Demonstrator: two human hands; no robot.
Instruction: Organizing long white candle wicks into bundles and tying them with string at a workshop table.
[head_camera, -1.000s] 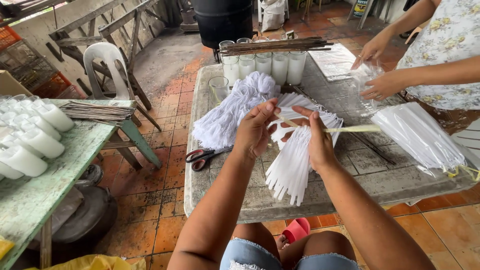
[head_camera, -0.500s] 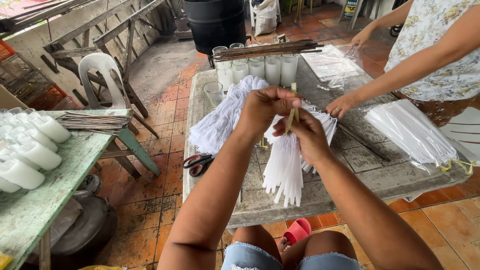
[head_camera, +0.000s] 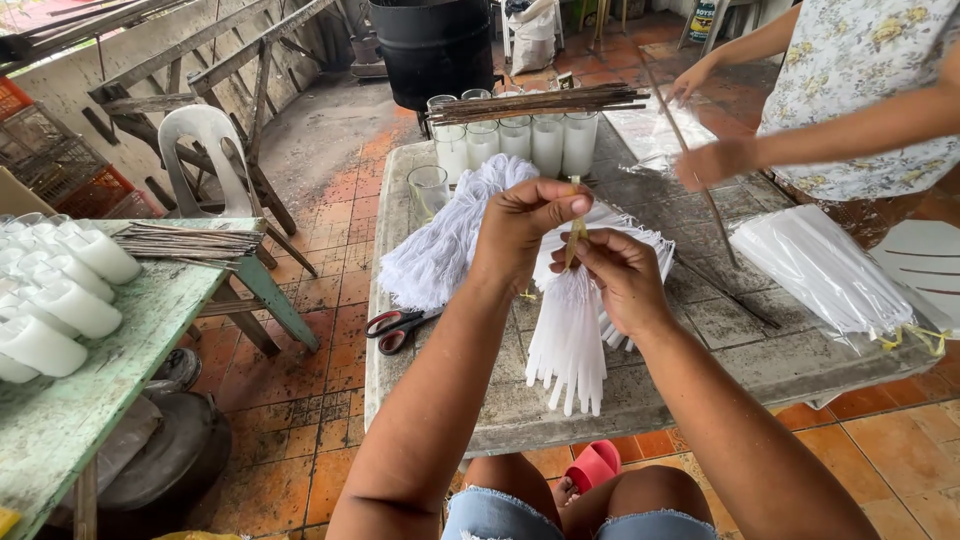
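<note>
A seated person's left hand (head_camera: 525, 228) and right hand (head_camera: 618, 277) meet above a grey stone table (head_camera: 700, 350), both pinching a thin yellowish stick (head_camera: 573, 240) between thumb and fingertips. The left hand grips its upper end, the right holds it lower down, fingers closed tight around it. Below the hands a bunch of white wicks (head_camera: 570, 335) hangs down towards the table's near edge; whether the stick carries them cannot be told. A larger heap of white string (head_camera: 440, 240) lies just to the left, and red-handled scissors (head_camera: 395, 326) rest at the table's left edge. Glass jars (head_camera: 515, 140) of white wax stand in a row at the far end, with a bundle of dark sticks (head_camera: 540, 103) laid across their tops. At right, a second person in a floral top holds a long rod (head_camera: 700, 170) over the table, beside a clear bag of white wicks (head_camera: 825, 270). White candles (head_camera: 60, 300) fill a green table (head_camera: 90, 400) at left.
</note>
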